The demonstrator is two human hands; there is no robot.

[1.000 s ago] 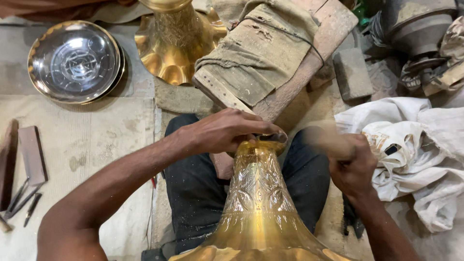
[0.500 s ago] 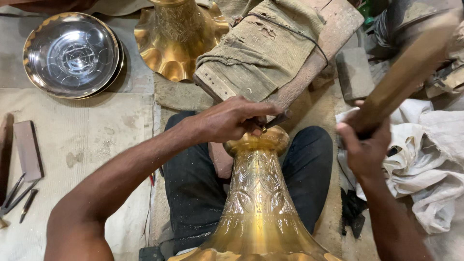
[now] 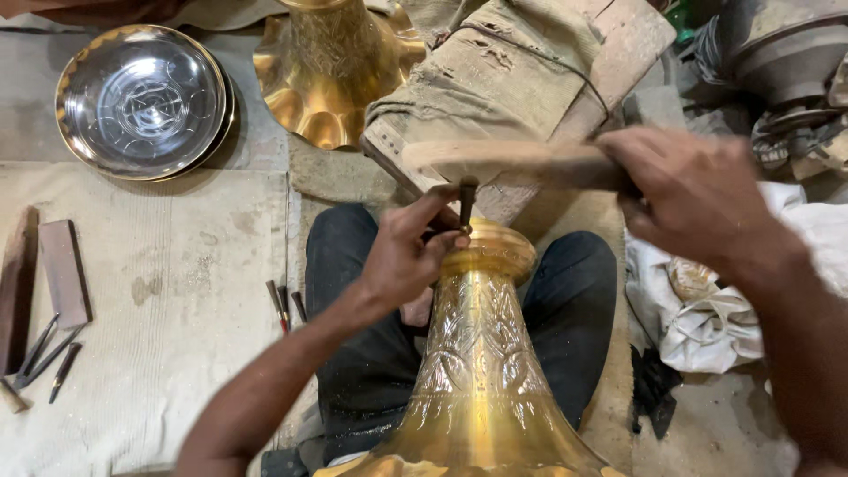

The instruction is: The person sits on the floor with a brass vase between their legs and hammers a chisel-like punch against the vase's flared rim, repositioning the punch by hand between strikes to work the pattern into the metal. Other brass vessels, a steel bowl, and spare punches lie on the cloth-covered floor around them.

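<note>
Brass vase (image 3: 481, 371), engraved: left hand (image 3: 402, 256) pinches punch (image 3: 465, 203) upright on its neck; right hand (image 3: 698, 199) grips wooden mallet (image 3: 503, 163) above, best struck squarely.

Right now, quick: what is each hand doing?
Left hand: closed on a small dark punch, its tip on the brass vase.
Right hand: closed on a wooden mallet, above the punch.
</note>
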